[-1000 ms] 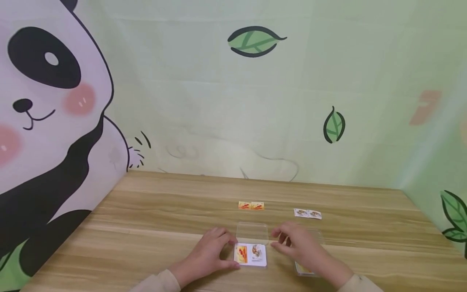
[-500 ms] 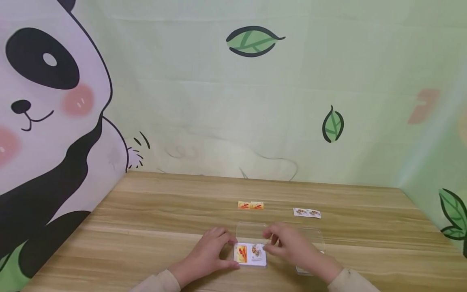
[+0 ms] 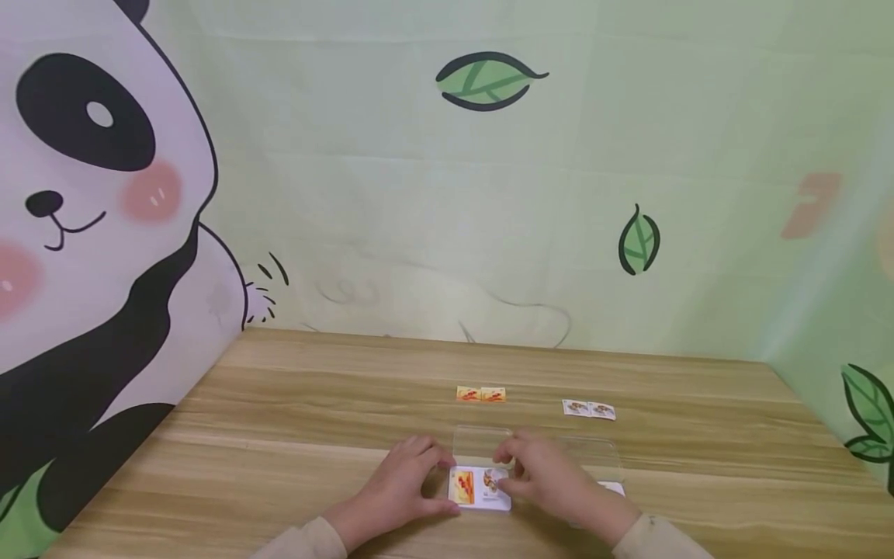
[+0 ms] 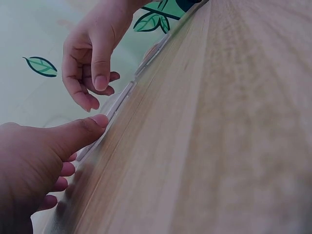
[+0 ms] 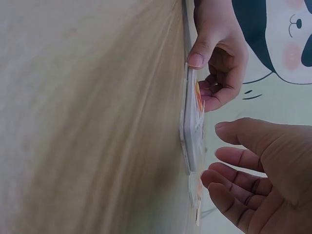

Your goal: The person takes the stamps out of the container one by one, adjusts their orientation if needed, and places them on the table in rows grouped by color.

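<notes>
A clear plastic case (image 3: 497, 508) lies on the table with its see-through lid (image 3: 478, 441) folded back and a white layer inside. An orange stamp-like picture (image 3: 464, 487) lies on the left of the white layer and a white one with a brown figure (image 3: 490, 481) on the right, partly behind my right fingers. My left hand (image 3: 401, 481) holds the case's left end between thumb and fingers. My right hand (image 3: 548, 481) hovers over the right end with loosely bent fingers; in the right wrist view its fingertips (image 5: 222, 126) are apart from the case, with nothing between them.
A second clear case (image 3: 612, 487) with a raised or folded-back lid (image 3: 594, 454) is partly hidden behind my right hand. Farther back lie a pair of orange pictures (image 3: 480, 394) and a pair of white ones (image 3: 589, 409). A printed cloth wall (image 3: 391, 194) closes off the wooden table's back.
My right hand has moved left, from beside the case to over its right end, uncovering more of the second case's lid. My left hand has stayed put.
</notes>
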Demonstrator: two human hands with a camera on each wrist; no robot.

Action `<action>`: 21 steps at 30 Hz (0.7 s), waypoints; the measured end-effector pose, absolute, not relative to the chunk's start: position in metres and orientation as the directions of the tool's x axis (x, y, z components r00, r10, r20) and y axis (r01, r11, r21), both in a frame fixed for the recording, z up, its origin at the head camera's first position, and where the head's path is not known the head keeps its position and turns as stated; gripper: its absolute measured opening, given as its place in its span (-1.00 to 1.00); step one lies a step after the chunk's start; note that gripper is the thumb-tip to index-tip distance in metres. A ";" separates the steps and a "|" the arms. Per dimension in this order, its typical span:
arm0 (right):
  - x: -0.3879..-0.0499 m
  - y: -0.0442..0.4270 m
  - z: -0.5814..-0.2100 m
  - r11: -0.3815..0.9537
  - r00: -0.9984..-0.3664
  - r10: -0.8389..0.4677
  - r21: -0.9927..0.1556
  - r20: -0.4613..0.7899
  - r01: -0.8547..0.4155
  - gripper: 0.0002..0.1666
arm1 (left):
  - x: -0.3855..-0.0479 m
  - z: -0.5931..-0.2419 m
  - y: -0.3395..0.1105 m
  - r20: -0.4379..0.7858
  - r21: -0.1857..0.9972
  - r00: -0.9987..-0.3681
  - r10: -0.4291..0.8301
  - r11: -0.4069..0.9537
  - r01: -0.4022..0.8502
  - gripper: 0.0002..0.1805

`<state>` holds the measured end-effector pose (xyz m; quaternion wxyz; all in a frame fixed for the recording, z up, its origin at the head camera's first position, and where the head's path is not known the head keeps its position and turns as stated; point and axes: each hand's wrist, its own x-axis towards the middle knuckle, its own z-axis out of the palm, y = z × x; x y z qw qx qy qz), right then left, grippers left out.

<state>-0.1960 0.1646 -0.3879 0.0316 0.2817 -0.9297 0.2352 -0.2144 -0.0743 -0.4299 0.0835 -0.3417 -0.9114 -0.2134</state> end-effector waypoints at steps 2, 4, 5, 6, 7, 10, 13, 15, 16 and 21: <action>-0.196 0.163 -0.389 0.738 -0.842 -0.505 -0.413 0.187 -0.534 -0.72 | -0.214 -0.430 -0.074 0.303 0.327 -0.751 0.587 0.676 0.660 -0.43; -0.197 0.162 -0.390 0.742 -0.844 -0.504 -0.409 0.184 -0.532 -0.72 | -0.214 -0.430 -0.074 0.304 0.320 -0.751 0.586 0.680 0.660 -0.43; -0.197 0.162 -0.390 0.741 -0.843 -0.505 -0.408 0.185 -0.533 -0.73 | -0.214 -0.430 -0.074 0.304 0.320 -0.751 0.586 0.680 0.660 -0.43; -0.197 0.161 -0.390 0.741 -0.843 -0.506 -0.407 0.184 -0.534 -0.73 | -0.214 -0.430 -0.074 0.304 0.318 -0.752 0.585 0.682 0.659 -0.42; -0.197 0.161 -0.391 0.741 -0.842 -0.508 -0.407 0.182 -0.535 -0.73 | -0.214 -0.429 -0.074 0.302 0.318 -0.754 0.584 0.683 0.657 -0.42; -0.197 0.160 -0.392 0.749 -0.843 -0.509 -0.393 0.175 -0.534 -0.74 | -0.214 -0.428 -0.074 0.297 0.322 -0.756 0.583 0.685 0.654 -0.41; -0.196 0.158 -0.392 0.760 -0.844 -0.510 -0.373 0.168 -0.533 -0.75 | -0.214 -0.427 -0.074 0.292 0.326 -0.757 0.584 0.684 0.653 -0.42; -0.196 0.158 -0.391 0.766 -0.846 -0.508 -0.362 0.164 -0.531 -0.75 | -0.214 -0.427 -0.074 0.290 0.325 -0.757 0.586 0.683 0.654 -0.41; -0.196 0.157 -0.391 0.768 -0.846 -0.508 -0.358 0.164 -0.531 -0.75 | -0.214 -0.427 -0.074 0.289 0.323 -0.756 0.587 0.684 0.654 -0.42; -0.195 0.156 -0.390 0.780 -0.849 -0.502 -0.340 0.162 -0.526 -0.77 | -0.214 -0.426 -0.074 0.286 0.325 -0.759 0.585 0.686 0.651 -0.42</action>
